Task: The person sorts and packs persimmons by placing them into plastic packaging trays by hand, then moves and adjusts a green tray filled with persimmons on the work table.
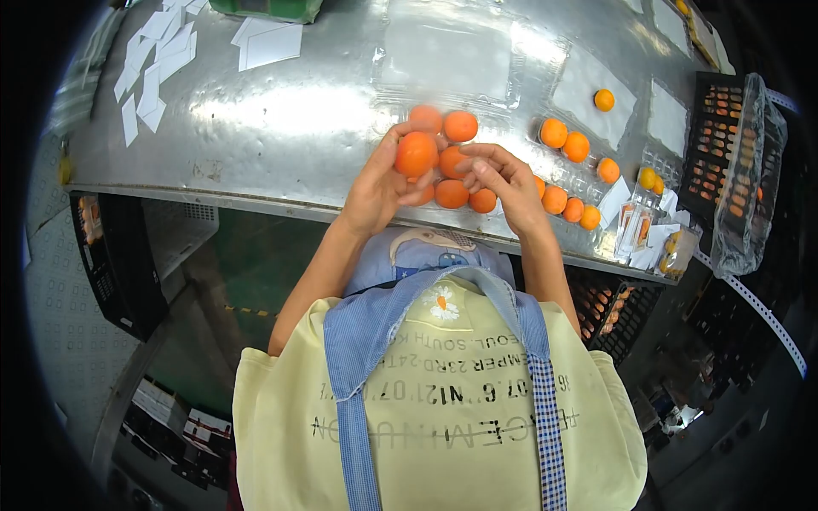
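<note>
My left hand (pixel 380 183) is wrapped round an orange (pixel 416 154), raised a little above the metal table. To its right, my right hand (pixel 503 180) hovers with bent fingers beside another orange (pixel 452 162); its thumb and fingertips are near each other, and whether they hold anything is unclear. Several more oranges lie under and around both hands, among them one behind (pixel 460 126) and one in front (pixel 451 193). Clear plastic shows around some of them, partly hidden by my hands.
Clear trays with oranges (pixel 576 146) stand to the right on the metal table (pixel 281 157). White cards (pixel 271 43) lie at the back left, below a green container (pixel 268 7). Black crates (pixel 714 145) stand at the right. Small packs (pixel 632 230) sit near the front right corner.
</note>
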`<action>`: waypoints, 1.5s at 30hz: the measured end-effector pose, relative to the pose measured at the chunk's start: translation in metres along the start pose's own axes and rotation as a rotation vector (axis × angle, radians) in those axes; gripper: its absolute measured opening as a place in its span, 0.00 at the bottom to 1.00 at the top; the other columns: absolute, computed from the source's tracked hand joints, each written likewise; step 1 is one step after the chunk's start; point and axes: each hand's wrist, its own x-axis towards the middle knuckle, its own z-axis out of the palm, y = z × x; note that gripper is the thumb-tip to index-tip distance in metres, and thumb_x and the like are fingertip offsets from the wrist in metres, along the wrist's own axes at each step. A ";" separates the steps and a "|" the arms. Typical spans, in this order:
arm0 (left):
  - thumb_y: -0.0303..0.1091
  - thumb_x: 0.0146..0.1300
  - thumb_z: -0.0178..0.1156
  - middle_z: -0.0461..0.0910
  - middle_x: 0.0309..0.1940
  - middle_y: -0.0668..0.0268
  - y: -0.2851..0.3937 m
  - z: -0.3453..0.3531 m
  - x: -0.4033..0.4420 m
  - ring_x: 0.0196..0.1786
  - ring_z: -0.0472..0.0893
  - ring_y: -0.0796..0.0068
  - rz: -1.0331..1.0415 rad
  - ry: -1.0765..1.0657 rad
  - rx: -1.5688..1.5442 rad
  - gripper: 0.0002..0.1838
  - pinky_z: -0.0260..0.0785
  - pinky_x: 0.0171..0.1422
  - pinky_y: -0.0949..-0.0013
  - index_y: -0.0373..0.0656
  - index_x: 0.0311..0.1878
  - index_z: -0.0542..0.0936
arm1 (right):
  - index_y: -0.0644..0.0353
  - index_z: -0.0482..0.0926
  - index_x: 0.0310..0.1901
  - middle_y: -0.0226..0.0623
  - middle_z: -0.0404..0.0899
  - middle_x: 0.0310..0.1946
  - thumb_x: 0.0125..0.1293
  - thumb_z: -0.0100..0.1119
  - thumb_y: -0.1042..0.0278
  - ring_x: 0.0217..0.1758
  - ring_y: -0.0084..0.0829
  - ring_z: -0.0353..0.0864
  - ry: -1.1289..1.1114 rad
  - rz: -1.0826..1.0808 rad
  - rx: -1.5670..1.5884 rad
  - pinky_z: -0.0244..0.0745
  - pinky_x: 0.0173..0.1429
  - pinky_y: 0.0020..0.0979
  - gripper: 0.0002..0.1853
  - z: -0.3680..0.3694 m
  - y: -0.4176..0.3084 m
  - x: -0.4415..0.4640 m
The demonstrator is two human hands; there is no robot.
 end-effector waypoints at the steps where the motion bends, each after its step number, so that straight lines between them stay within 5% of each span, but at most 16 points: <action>1: 0.49 0.74 0.38 0.71 0.51 0.59 -0.001 -0.003 0.000 0.29 0.65 0.80 -0.013 -0.010 -0.039 0.24 0.55 0.25 0.81 0.41 0.61 0.65 | 0.64 0.76 0.55 0.38 0.81 0.44 0.68 0.57 0.63 0.45 0.26 0.80 -0.008 -0.001 -0.008 0.75 0.48 0.27 0.18 0.001 0.000 0.000; 10: 0.47 0.73 0.39 0.76 0.36 0.63 -0.003 -0.006 0.000 0.19 0.60 0.84 -0.037 -0.004 0.044 0.21 0.48 0.20 0.81 0.40 0.50 0.73 | 0.64 0.75 0.54 0.39 0.81 0.45 0.68 0.58 0.66 0.49 0.28 0.81 -0.051 0.011 -0.005 0.76 0.49 0.28 0.16 0.005 0.003 0.002; 13: 0.50 0.75 0.34 0.75 0.44 0.61 -0.003 -0.012 -0.001 0.24 0.64 0.83 -0.103 -0.035 0.093 0.23 0.52 0.22 0.82 0.41 0.53 0.70 | 0.63 0.76 0.53 0.37 0.81 0.44 0.67 0.59 0.67 0.48 0.26 0.81 0.015 -0.051 -0.024 0.76 0.50 0.29 0.16 0.010 -0.001 0.000; 25: 0.57 0.75 0.27 0.75 0.43 0.63 -0.007 0.005 0.004 0.27 0.66 0.80 -0.162 0.112 0.283 0.32 0.57 0.26 0.79 0.40 0.62 0.67 | 0.60 0.77 0.51 0.32 0.79 0.39 0.57 0.68 0.68 0.42 0.24 0.80 0.155 -0.234 -0.374 0.75 0.41 0.21 0.20 0.020 -0.002 -0.006; 28: 0.61 0.74 0.26 0.74 0.51 0.60 -0.018 0.005 0.004 0.41 0.75 0.74 -0.114 0.101 0.298 0.36 0.70 0.40 0.71 0.41 0.69 0.61 | 0.61 0.74 0.53 0.37 0.76 0.42 0.54 0.71 0.69 0.42 0.30 0.80 0.146 -0.363 -0.549 0.80 0.41 0.26 0.24 0.032 -0.015 -0.007; 31: 0.63 0.72 0.26 0.60 0.67 0.51 -0.023 0.008 0.003 0.67 0.68 0.57 -0.125 0.015 0.275 0.38 0.63 0.70 0.57 0.41 0.72 0.54 | 0.62 0.72 0.55 0.41 0.74 0.48 0.52 0.71 0.69 0.45 0.34 0.80 0.187 -0.339 -0.572 0.82 0.43 0.30 0.28 0.036 -0.007 -0.006; 37: 0.64 0.72 0.28 0.55 0.69 0.51 -0.028 0.009 0.003 0.66 0.69 0.58 -0.099 -0.042 0.296 0.40 0.65 0.67 0.58 0.42 0.74 0.51 | 0.63 0.70 0.56 0.40 0.73 0.48 0.53 0.71 0.71 0.52 0.33 0.78 0.127 -0.333 -0.503 0.80 0.50 0.31 0.29 0.021 0.003 -0.004; 40: 0.66 0.71 0.27 0.60 0.68 0.53 -0.025 0.017 0.003 0.63 0.71 0.61 -0.137 0.045 0.389 0.40 0.69 0.60 0.60 0.45 0.74 0.53 | 0.63 0.69 0.56 0.39 0.73 0.49 0.55 0.70 0.72 0.53 0.32 0.78 0.079 -0.179 -0.067 0.78 0.54 0.32 0.28 0.008 0.020 -0.008; 45: 0.61 0.72 0.35 0.70 0.59 0.56 -0.021 -0.004 0.000 0.51 0.76 0.69 -0.140 0.089 0.447 0.35 0.70 0.52 0.67 0.42 0.70 0.61 | 0.63 0.69 0.57 0.42 0.76 0.51 0.56 0.69 0.74 0.53 0.30 0.77 0.228 -0.152 0.073 0.77 0.53 0.31 0.27 -0.055 0.027 -0.028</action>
